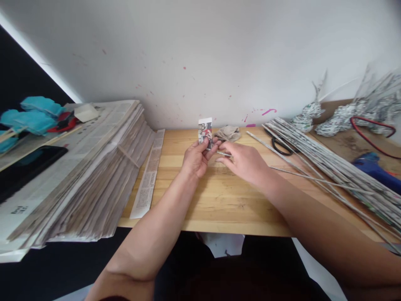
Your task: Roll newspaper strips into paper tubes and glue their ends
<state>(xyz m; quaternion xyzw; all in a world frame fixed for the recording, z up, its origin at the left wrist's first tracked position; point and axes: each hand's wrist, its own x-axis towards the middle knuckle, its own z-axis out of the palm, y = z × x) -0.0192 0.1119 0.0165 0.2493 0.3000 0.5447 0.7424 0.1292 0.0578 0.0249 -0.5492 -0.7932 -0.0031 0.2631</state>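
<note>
The left hand holds a small printed paper up over the table. The right hand pinches a thin stick just beside it. A rag lies behind them.

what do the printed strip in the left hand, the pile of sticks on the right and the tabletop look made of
Printed strip: probably paper or thin card, finish unclear; flat, with a picture and a plain white end.
Sticks: seemingly rolled newspaper, fairly matte; pale with dark print flecks.
Tabletop: likely wood, smooth with slight sheen; grain and joined bands show.
</note>
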